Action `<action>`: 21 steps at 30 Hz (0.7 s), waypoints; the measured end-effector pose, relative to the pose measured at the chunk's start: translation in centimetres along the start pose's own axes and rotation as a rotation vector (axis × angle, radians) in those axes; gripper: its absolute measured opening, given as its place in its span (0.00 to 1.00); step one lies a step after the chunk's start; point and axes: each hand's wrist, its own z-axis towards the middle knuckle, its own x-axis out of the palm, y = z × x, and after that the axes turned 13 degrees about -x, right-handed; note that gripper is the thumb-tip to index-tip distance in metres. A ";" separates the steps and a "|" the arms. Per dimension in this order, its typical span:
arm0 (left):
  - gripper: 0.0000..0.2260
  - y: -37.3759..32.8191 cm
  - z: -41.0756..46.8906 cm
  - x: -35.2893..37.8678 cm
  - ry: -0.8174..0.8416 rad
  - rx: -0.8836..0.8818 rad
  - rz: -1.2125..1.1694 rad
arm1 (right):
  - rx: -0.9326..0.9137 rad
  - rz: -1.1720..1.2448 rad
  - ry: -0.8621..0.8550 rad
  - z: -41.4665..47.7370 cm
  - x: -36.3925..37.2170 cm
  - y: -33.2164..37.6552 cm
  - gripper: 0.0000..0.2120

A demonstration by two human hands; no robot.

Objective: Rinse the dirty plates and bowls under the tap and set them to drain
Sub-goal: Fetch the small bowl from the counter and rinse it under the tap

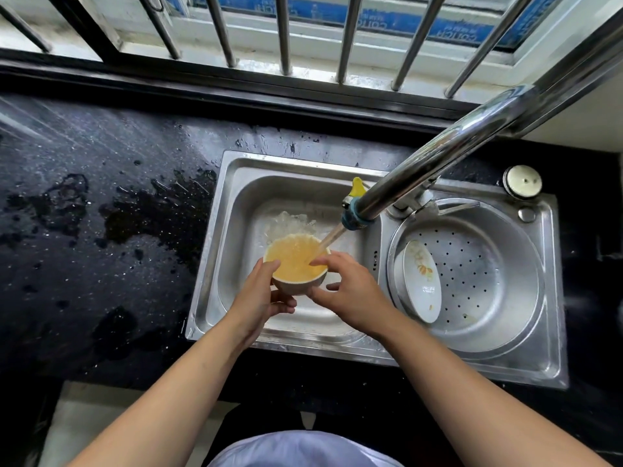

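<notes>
A small bowl [294, 261] full of yellowish water sits under the running tap [357, 215], over the left sink basin [236, 210]. My left hand [261, 293] grips the bowl from the left, thumb on its rim. My right hand [347, 288] is at the bowl's right side with its fingertips on the rim in the water stream. A white plate with a flower pattern [421, 281] leans on edge in the perforated metal drain basket [478, 278] in the right basin.
Black speckled counter [101, 230] lies left of the sink, wet with puddles. A window with metal bars [283, 35] runs behind it. A round white-topped cap [522, 181] sits at the sink's far right corner. The tap's spout arm crosses overhead from the right.
</notes>
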 end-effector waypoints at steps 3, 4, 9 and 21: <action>0.30 -0.1 -0.1 0.0 -0.023 -0.009 0.061 | 0.013 0.041 -0.023 -0.4 0.2 -0.1 0.14; 0.31 -0.1 -0.2 -0.1 -0.032 -0.010 0.089 | 0.026 0.065 -0.028 -0.6 0.3 -0.2 0.12; 0.28 -0.3 -0.8 0.0 -0.058 0.026 0.164 | 0.109 0.138 -0.081 -0.9 0.9 -0.3 0.10; 0.24 -0.8 -0.5 0.5 0.014 -0.007 -0.012 | 0.346 0.681 -0.090 -0.2 1.3 0.7 0.16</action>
